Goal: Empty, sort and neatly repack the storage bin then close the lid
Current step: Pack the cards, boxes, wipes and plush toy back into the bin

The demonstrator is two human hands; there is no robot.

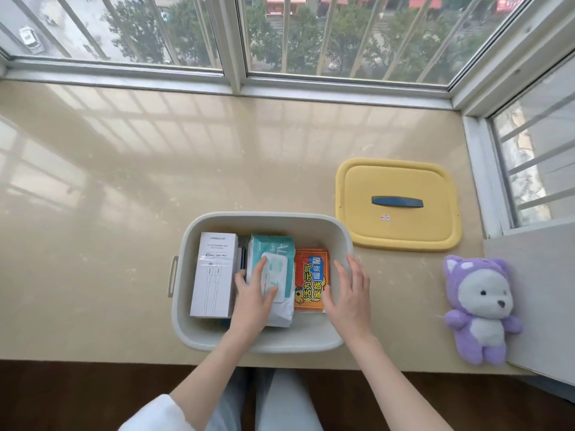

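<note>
- A pale grey storage bin (267, 215) is seen from above, set near the front edge of a glossy beige worktop (124, 181) under a window. Its long axis runs left to right, and it is uncovered.
- Three things are laid side by side in it, their long sides running front to back: a white box (214, 275) at the left, a wipes pack (275, 244) in the middle, and an orange packet (311, 272) at the right.
- The left hand (253, 293) is laid flat on the wipes pack, fingers straight and slightly spread, gripping nothing.
- The right hand (350, 293) is likewise flat with fingers apart, resting at the right edge of the orange packet, just inside the bin's right wall.
- The yellow lid (398, 231), with a blue handle (397, 202), lies on the worktop beside the bin's far right corner, right side up. Its long axis is roughly parallel to the bin's, so little turning would seem to be needed.
- The lid lies to the right of and beyond both hands, and the right hand is plainly the nearer.
- A purple plush toy (479, 309) lies on its back further right, well apart from the bin. It is judged that it may need packing before the lid is fitted.
</note>
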